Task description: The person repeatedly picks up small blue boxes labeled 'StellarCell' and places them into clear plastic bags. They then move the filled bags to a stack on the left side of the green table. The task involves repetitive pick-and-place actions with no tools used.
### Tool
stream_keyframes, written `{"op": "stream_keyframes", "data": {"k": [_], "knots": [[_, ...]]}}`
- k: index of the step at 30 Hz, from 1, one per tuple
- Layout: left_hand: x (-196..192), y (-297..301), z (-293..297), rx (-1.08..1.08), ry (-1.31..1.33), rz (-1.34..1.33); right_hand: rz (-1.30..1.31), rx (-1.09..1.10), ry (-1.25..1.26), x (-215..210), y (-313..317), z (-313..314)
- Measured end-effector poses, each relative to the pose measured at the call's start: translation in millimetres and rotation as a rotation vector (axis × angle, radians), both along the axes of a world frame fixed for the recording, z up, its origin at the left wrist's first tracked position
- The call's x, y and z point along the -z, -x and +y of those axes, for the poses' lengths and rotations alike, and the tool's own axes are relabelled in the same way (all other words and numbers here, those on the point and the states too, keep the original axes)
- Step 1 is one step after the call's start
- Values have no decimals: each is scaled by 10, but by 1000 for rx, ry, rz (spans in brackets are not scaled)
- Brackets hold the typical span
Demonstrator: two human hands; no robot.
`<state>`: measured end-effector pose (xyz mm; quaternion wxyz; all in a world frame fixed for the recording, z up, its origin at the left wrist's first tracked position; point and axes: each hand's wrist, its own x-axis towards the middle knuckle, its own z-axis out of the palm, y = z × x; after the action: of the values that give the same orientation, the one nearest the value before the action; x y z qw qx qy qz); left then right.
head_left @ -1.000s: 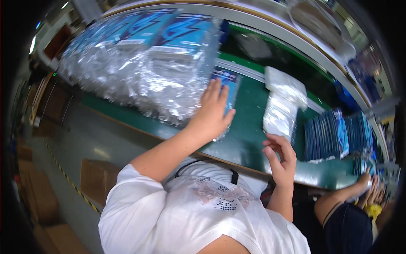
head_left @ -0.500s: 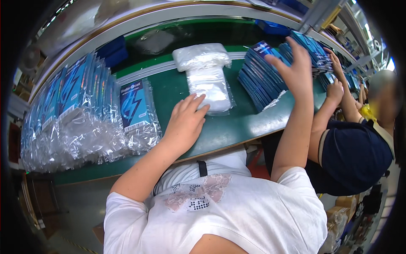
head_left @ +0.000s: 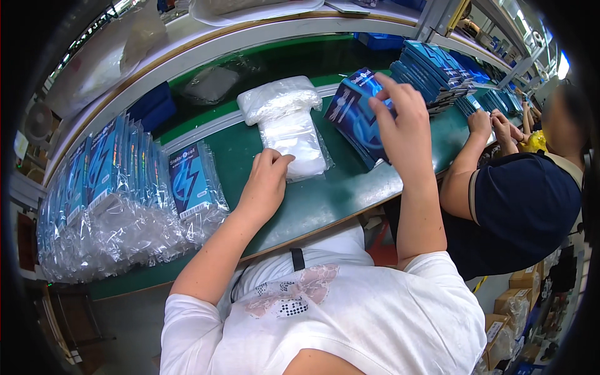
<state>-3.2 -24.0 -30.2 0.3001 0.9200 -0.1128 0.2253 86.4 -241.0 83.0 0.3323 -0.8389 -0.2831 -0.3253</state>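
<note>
In front of me lies a stack of clear plastic bags [head_left: 297,144], with a bunched clear bundle [head_left: 278,100] across its far end. My left hand [head_left: 265,187] is closed, thumb and fingertips pinched at the left edge of the top bag. On the right, my right hand [head_left: 403,122] has its thumb and fingers on a flat blue printed box [head_left: 359,112], gripping its right side. This box is tilted, its broad face showing, over other blue boxes mostly hidden beneath it. The hand covers part of its face.
Bagged blue boxes [head_left: 103,162] stand in a crowded row at the left, another bagged box [head_left: 190,178] beside them. More blue boxes [head_left: 431,69] are piled at the far right. A co-worker in a dark shirt [head_left: 519,206] sits close on my right. A shelf edge [head_left: 250,40] runs behind.
My right hand has come down and left from above the boxes onto one, which now shows its broad face. My left hand's spread fingers have drawn into a pinch. The whole view has shifted slightly.
</note>
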Motion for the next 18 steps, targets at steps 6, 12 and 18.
{"op": "stream_keyframes", "data": {"k": [6, 12, 18], "knots": [[-97, 29, 16, -11, 137, -44, 726, -370, -505, 438, 351, 80], [-1, 29, 55, -31, 233, 0, 1516, -436, -523, 1202, 942, 286], [37, 44, 55, -50, 299, 13, 1575, -1050, -195, 1203, 1404, 214]]}}
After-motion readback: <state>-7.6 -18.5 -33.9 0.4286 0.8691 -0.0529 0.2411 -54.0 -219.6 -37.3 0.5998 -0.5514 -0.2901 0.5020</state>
